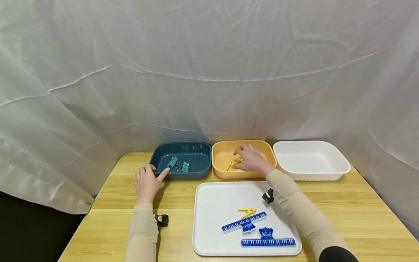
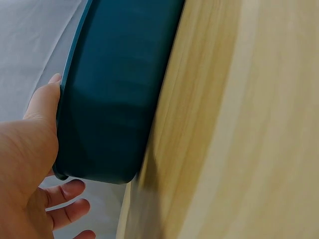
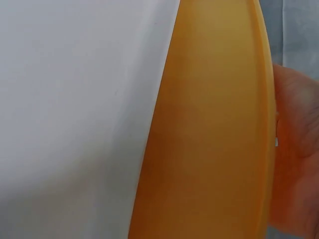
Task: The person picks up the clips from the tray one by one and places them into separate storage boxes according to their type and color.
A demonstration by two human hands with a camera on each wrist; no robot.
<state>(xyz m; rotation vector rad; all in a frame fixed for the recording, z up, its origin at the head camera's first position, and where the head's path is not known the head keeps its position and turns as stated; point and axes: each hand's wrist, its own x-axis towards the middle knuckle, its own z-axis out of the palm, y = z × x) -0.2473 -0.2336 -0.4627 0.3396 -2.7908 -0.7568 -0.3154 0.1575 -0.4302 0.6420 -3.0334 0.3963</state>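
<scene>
My left hand (image 1: 146, 183) rests at the near left corner of a dark blue bin (image 1: 183, 176). Its thumb lies over the front rim, and the fingers are relaxed beside the left end. Inside that bin are several teal binder clips (image 1: 185, 167). Over the orange-yellow bin (image 1: 219, 172) my right hand (image 1: 251, 159) reaches in, with thumb and fingers spread apart. Yellow clips (image 1: 230, 165) lie by its thumb, partly covered by the hand. In the right wrist view, the bin wall (image 3: 214, 119) hides the fingertips.
A white bin (image 1: 311, 175) stands on the right of the row. In front, a white tray (image 1: 212, 207) holds a yellow clip (image 1: 247, 211) and two blue piano-keyboard clips (image 1: 243, 222). A pale curtain (image 1: 209, 72) hangs behind the wooden table (image 1: 176, 225).
</scene>
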